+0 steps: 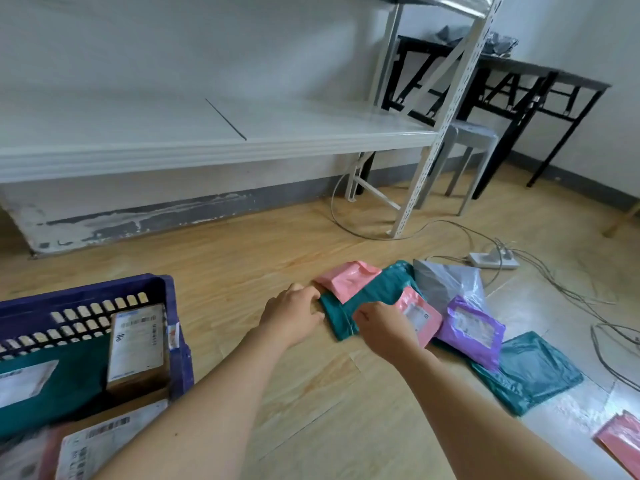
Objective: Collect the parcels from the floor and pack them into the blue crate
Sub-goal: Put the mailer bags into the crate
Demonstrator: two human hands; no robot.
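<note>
A pile of soft parcels lies on the wooden floor at centre right: a teal parcel (pixel 367 294), a pink one (pixel 348 277) on its far end, a second pink one (pixel 417 315), a purple one (pixel 472 329), a grey one (pixel 448 282) and another teal one (pixel 533 372). My left hand (pixel 292 313) grips the near left edge of the first teal parcel. My right hand (pixel 382 329) grips the same parcel's near edge beside the second pink one. The blue crate (pixel 104 289) stands at lower left and holds a brown box (pixel 136 348), a teal parcel and other labelled packages.
A white metal shelf (pixel 207 147) runs along the wall, its leg (pixel 412 206) behind the pile. A power strip (pixel 493 259) and loose cables (pixel 568 292) lie to the right. Another pink parcel (pixel 620 441) shows at the bottom right corner. A grey stool (pixel 467 150) and black table (pixel 540 84) stand behind.
</note>
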